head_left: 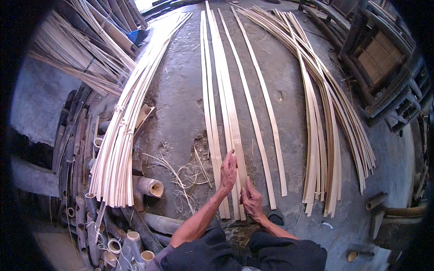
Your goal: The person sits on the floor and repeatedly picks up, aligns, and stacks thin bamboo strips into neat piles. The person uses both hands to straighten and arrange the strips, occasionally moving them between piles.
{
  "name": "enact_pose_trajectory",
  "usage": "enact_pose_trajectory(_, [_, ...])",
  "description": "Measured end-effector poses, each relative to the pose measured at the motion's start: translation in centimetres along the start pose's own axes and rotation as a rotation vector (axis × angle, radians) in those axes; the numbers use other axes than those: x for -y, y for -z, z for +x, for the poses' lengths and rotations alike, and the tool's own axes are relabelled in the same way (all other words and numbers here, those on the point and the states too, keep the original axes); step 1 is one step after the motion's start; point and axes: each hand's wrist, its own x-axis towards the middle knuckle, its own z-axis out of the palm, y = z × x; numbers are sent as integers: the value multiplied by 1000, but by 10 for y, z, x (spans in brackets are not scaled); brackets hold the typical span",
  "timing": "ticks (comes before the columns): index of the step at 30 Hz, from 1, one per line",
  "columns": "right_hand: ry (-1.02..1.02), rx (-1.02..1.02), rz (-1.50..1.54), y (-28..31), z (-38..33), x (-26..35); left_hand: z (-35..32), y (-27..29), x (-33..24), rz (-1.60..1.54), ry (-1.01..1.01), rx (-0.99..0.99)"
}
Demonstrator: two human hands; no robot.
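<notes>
Long pale bamboo strips (233, 119) lie lengthwise on the ground in front of me, a few of them side by side near their close ends. My left hand (228, 171) is closed over the strips, its fingers pointing away from me along them. Closer in and to the right, my right hand (252, 198) is at the strips' right edge, index finger stretched and the other fingers curled, pinching the edge. Two narrower strips (221, 180) run along the left of my left hand. Single strips (253, 113) lie apart to the right.
A tied bundle of strips (120, 149) lies at the left, above cut bamboo tubes (149, 186). More strips (323, 135) fan out at the right. Thin shavings (178, 178) litter the concrete floor (176, 104). A dark wooden chair (379, 58) stands at the far right.
</notes>
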Motion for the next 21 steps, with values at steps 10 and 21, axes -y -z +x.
enact_pose_trajectory(10, [-21, 141, -13, -28, -16, -4, -8, 27, 20, -70, 199, 89])
enact_pose_trajectory(21, [96, 220, -133, -43, -20, -33, -14, 44, 8, -17, 254, 115])
